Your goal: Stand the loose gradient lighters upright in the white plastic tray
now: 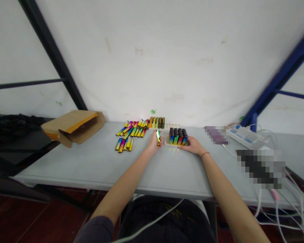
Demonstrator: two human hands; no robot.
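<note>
Our forearms (121,189) reach out over the grey tabletop (91,165). Our left hand (154,145) has its fingers (160,143) clamped on an upright rainbow-plated lighter (158,137). Our right hand (194,145) touches a white tray (166,141) of upright lighters (177,136), though we cannot tell whether it grips. Loose lighters (126,136) lie to the left, with a cardboard box (73,128) beyond them and a power strip (244,136) to the right. Any lettering is too small to read.
</note>
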